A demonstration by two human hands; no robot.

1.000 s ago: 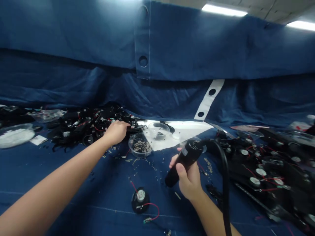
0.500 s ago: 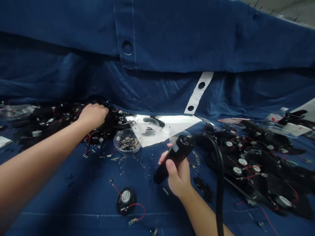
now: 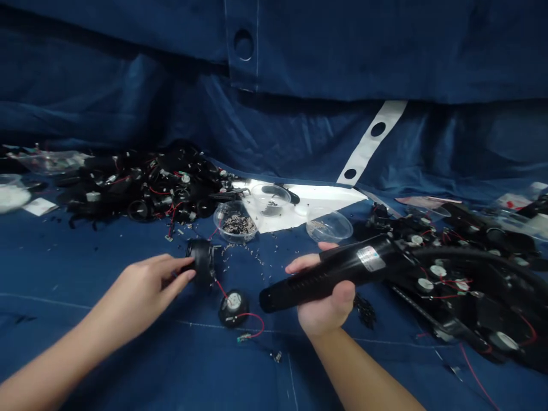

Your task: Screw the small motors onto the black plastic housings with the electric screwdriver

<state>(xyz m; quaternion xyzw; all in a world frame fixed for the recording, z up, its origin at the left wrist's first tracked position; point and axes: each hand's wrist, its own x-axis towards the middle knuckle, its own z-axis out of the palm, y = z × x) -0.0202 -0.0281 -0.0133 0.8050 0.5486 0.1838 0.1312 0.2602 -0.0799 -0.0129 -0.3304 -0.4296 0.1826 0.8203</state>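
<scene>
My left hand (image 3: 148,288) pinches a small black plastic housing (image 3: 200,261) between thumb and fingers, just above the blue cloth (image 3: 141,377). What kind of part it is I cannot make out. A thick black handheld tool with a cable (image 3: 327,274) lies across my right hand (image 3: 327,308), its tip pointing left; its kind is not clear. Between the hands, a round black speaker (image 3: 233,308) with red wires rests on the cloth. Behind it stand clear plastic bowls, one of them (image 3: 237,224) full of tiny screws.
A heap of black parts with wires (image 3: 158,185) spreads at the back left. Black shells with speakers (image 3: 462,285) crowd the right side. Two further bowls (image 3: 269,200) stand near white paper (image 3: 331,197). Blue fabric (image 3: 295,137) hangs behind, and loose screws lie scattered on the cloth.
My left hand has come back from the left heap toward the middle, now with a black housing in it. The tool in my right hand has swung nearer level. The view has shifted.
</scene>
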